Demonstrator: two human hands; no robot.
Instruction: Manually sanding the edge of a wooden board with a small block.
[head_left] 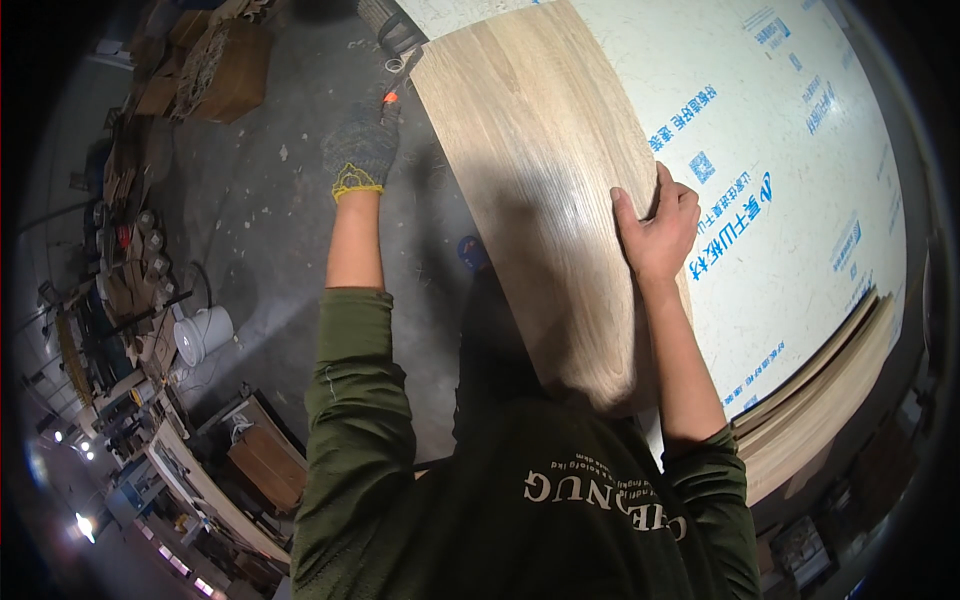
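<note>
A long wood-grain board [540,150] lies before me, its left edge jutting out above the floor. My left hand [360,140], in a dark grey knit glove with a yellow cuff, is closed around a slim dark tool with an orange part [391,97]. The tool points at the board's far left corner; its exact kind is hard to make out. My bare right hand [662,225] grips the board's right edge, thumb on the top face, the fingers over the edge and partly hidden.
Under the board is a large white sheet [800,200] with blue print. Stacked wood-grain strips [820,400] lie at its near right. On the grey floor [270,200] stand a white bucket [203,335] at left and a cardboard box [228,70] at far left. Scraps line the left side.
</note>
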